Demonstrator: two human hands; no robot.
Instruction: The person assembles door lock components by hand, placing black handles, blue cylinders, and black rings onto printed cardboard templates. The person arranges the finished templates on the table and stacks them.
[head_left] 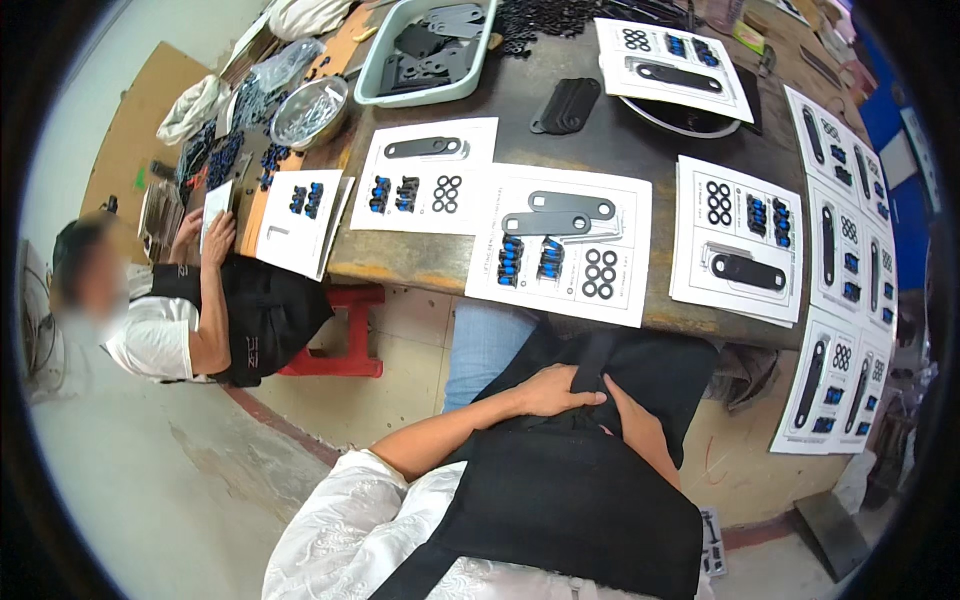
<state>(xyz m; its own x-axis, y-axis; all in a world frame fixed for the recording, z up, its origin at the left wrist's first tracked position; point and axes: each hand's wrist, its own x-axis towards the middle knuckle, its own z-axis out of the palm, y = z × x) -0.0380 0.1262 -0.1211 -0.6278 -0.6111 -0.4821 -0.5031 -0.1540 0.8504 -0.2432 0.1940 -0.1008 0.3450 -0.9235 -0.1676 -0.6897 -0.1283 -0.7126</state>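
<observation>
Both my hands rest low in my lap, below the table's front edge. My left hand (558, 392) is closed on a fold of the black apron (590, 515), its thumb pointing toward the other hand. Close beside it, my right hand (640, 425) lies against the same cloth, its fingers mostly hidden. Just beyond them on the table is a printed card (560, 285), with two dark flat bars (546, 223) lying on it, one partly over the other. Blue-banded bolts (510, 262) and several black rings (600, 273) sit on its lower half.
More parts cards (738, 245) stand in stacks and rows to the right. Another card (430, 170) lies left. At the back are a pale green bin (365, 85) of dark plates and a metal bowl (338, 112). A co-worker (155, 335) sits left, holding a card, by a red stool (350, 335).
</observation>
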